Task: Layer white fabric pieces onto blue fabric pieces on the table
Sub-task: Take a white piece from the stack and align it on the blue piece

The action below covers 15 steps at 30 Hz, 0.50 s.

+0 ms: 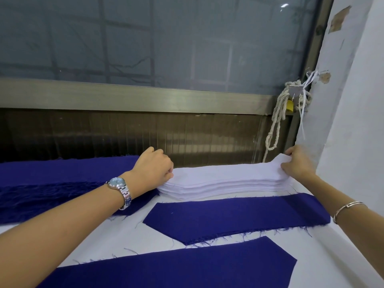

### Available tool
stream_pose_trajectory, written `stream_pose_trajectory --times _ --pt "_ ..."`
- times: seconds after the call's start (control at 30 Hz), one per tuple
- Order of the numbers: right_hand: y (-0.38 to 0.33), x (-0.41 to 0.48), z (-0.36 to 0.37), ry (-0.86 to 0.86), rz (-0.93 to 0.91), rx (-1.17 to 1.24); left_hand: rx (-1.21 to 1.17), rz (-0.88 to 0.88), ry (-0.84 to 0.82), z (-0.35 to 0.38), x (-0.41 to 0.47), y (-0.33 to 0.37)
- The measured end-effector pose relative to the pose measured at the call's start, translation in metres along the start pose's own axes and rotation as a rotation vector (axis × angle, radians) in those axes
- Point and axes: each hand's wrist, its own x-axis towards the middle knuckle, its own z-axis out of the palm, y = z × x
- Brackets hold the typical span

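Observation:
A thick stack of white fabric pieces [224, 181] lies at the far side of the table. My left hand [153, 165] grips the stack's left end with curled fingers. My right hand [299, 163] pinches the top white piece at the stack's right end and holds that end lifted. In front of the stack a blue fabric piece [234, 217] lies flat on the white table cover [128, 235]. A second blue piece [176, 269] lies nearer to me. A stack of blue pieces [52, 188] with frayed edges sits at the left, partly under my left forearm.
A window with a metal frame [133, 98] runs along the back of the table. A knotted white rope [278, 119] hangs at the back right, next to a white wall [353, 100] that borders the table's right side.

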Motion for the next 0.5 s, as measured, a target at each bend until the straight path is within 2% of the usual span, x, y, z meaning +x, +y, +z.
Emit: stream_pose_trajectory --times 0.2,0.5 --pt "0.011 0.003 -0.003 0.039 -0.030 0.097 0.012 0.020 -0.007 0.006 0.002 -0.002" --pt "0.026 -0.002 -0.012 0.008 0.087 0.310 0.018 0.043 0.003 0.005 0.005 0.000"
